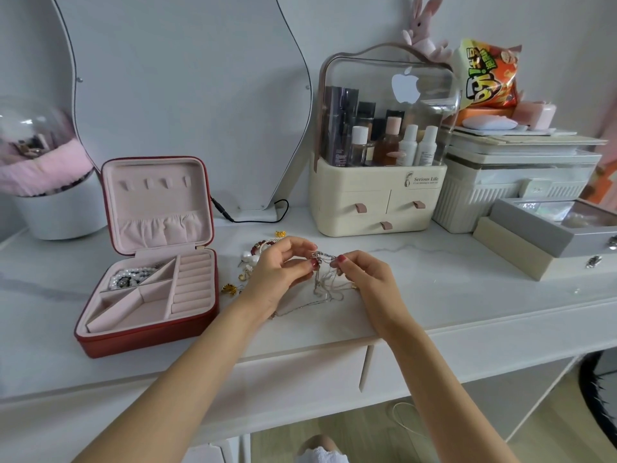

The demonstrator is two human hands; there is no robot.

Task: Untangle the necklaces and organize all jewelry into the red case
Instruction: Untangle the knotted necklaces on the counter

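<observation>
A tangle of thin silver necklaces (325,279) is held up just above the white marble-patterned tabletop (450,279), near its front edge and to the right of the red case (147,332). The knotted upper part of the chains is pinched between the thumb and fingertips of the left hand (280,265) and, close beside it, between the thumb and forefinger of the right hand (364,272); the remaining fingers of both hands are curled loosely, and dark red polish is seen on the nails. From the knot, several fine strands are seen hanging down in loops, and their lower ends are laid on the tabletop between the two wrists. The red case is stood open on the left, its lid upright, lined in pale pink, with small hooks and a gathered pocket in the lid. Its base is divided into slanted compartments and a column of ring rolls at the right; a string of pearls (133,275) is lodged in the rear left compartment. Behind and beside the left hand, further loose jewelry is scattered on the tabletop: a red beaded bracelet (265,244), a cluster of white pearls (250,259), and small gold pieces (229,289) just beside the case. A cream cosmetics organizer (377,202) with a clear dome is stood at the back
</observation>
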